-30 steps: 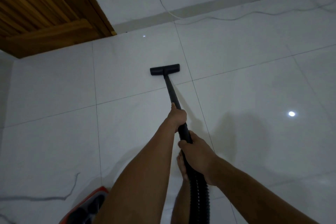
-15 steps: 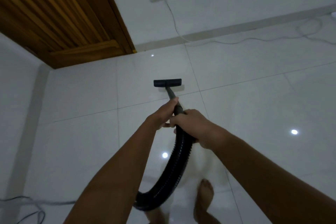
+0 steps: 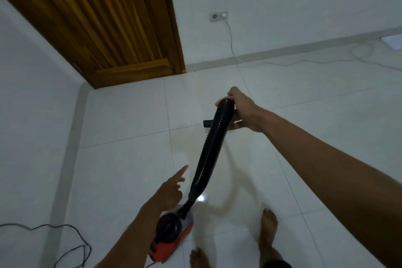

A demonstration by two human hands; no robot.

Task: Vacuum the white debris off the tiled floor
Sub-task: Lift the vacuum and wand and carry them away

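My right hand [image 3: 240, 105] grips the upper end of the black ribbed vacuum hose [image 3: 212, 143], held up at arm's length. A bit of the black floor nozzle [image 3: 207, 123] shows just left of the hose, under that hand. The hose runs down to the red and black vacuum body [image 3: 171, 233] on the white tiled floor [image 3: 130, 159]. My left hand [image 3: 171, 189] hovers left of the hose's lower end, index finger stretched out, holding nothing. I cannot make out any white debris on the tiles.
A wooden door [image 3: 97, 17] stands in the far left corner. A white cable [image 3: 282, 64] runs from a wall socket [image 3: 218, 16] along the floor to the right. A black cable [image 3: 43, 227] lies at bottom left. My bare feet [image 3: 268, 224] stand beside the vacuum.
My left hand has let go of the hose and dropped down beside its lower end. My right hand has lifted the hose's top. The view has tilted up, showing the socket and vacuum body.
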